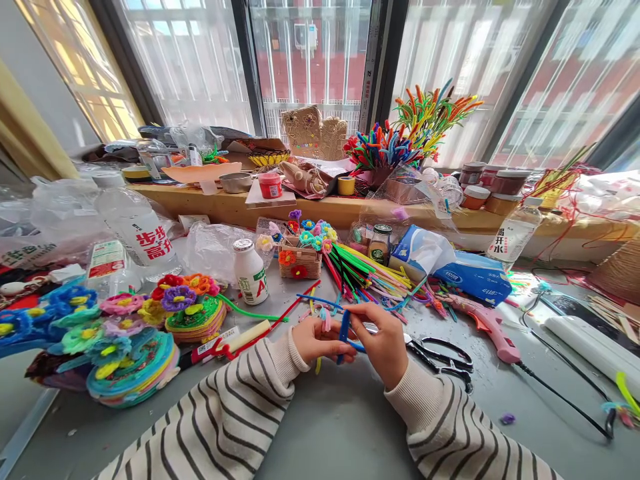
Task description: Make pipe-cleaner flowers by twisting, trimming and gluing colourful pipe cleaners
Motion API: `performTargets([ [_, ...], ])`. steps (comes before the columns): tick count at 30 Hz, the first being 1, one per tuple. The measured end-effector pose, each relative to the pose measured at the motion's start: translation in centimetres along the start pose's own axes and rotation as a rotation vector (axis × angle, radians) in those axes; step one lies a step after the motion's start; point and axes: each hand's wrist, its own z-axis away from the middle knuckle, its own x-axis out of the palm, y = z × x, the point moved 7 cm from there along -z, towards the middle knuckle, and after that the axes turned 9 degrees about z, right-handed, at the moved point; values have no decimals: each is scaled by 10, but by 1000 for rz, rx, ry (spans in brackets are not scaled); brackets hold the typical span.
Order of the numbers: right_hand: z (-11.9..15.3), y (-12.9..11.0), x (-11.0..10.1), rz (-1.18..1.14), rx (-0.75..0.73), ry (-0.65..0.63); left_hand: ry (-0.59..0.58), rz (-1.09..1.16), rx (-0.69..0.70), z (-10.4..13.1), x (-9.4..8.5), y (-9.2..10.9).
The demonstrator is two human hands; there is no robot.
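Both hands meet over the grey table around a blue pipe cleaner (345,327), bent into a loop. One straight end of it reaches out to the left. My left hand (320,339) is closed on its lower part, palm turned up. With thumb and forefinger my right hand (379,339) pinches the pipe cleaner from the other side. A small pink fuzzy piece (326,319) shows at my left fingers; whether they hold it I cannot tell. Just behind my right hand lie black-handled scissors (443,353), their blades partly hidden.
Pipe-cleaner flowers (125,327) on round bases stand at left, near a white bottle (250,272) and a small flower basket (300,260). Loose pipe cleaners (357,270) lie behind the hands. A pink glue gun (493,327) with its cord and a blue tissue pack (473,273) are at right.
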Motion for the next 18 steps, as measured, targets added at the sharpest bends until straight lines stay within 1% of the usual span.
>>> performTargets([
  [3, -1, -5, 1, -22, -42, -33, 62, 34, 55, 0, -5, 5],
  [6, 0, -8, 3, -42, -101, -67, 121, 50, 29, 1, -10, 5],
  [9, 1, -9, 5, -46, -121, -89, 126, 35, 35, 2, -9, 7],
  [14, 1, -16, 9, -38, -174, -172, 184, 103, 101, 3, -12, 13],
  [16, -2, -16, 9, -16, -170, -187, 229, 117, 149, 3, -17, 17],
  [18, -6, -11, 8, 22, -141, -197, 292, 123, 215, 3, -25, 21],
])
